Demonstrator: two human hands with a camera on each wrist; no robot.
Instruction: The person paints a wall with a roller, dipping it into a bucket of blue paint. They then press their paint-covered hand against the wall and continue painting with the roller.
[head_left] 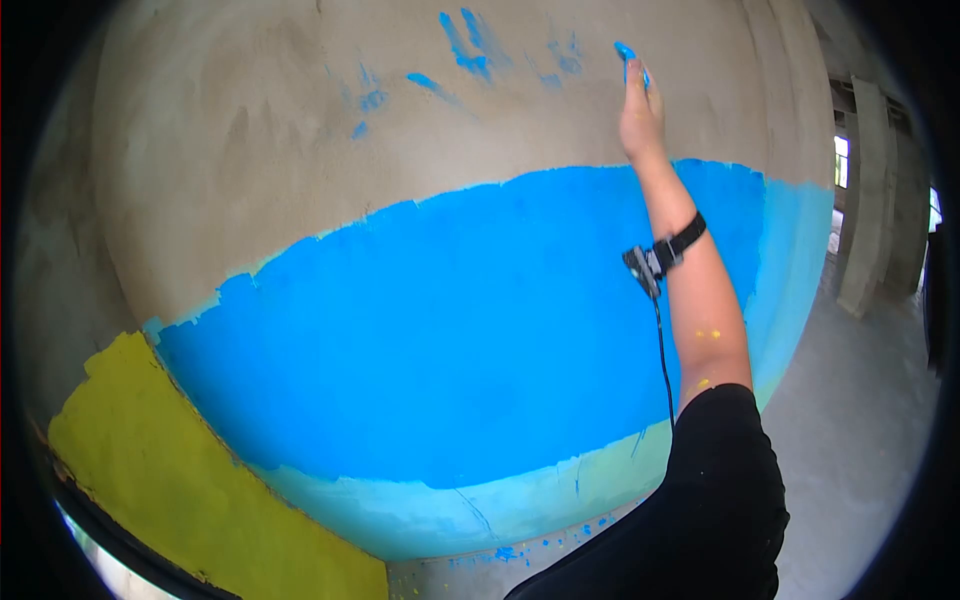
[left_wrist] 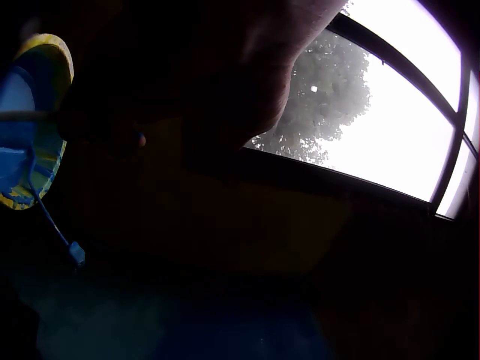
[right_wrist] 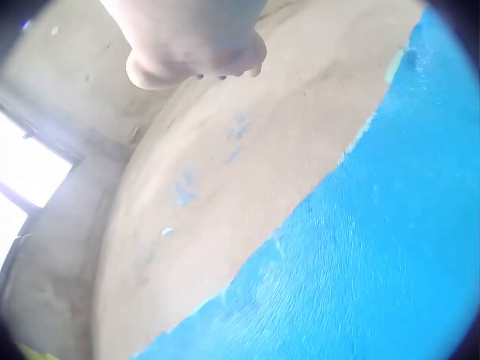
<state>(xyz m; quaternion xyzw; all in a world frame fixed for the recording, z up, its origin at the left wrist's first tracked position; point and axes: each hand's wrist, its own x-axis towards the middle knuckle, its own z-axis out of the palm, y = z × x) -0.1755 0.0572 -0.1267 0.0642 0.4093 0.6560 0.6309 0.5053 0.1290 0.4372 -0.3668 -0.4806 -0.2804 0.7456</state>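
Note:
High against the bare wall, my right hand holds a small tool smeared with bright blue; the fingers hide most of it, so I cannot tell its kind. In the right wrist view the underside of that hand shows, with the tool hidden behind it. Below the hand spreads a large blue painted area. My left hand, dark in the left wrist view, grips a paint bucket at its rim. Blue and yellow paint coat the bucket, and its wire handle hangs loose.
Blue strokes mark the bare wall left of my right hand. Yellow-green paint covers an adjoining low wall at lower left. Blue drips dot the floor at the wall's foot. A window shows in the left wrist view.

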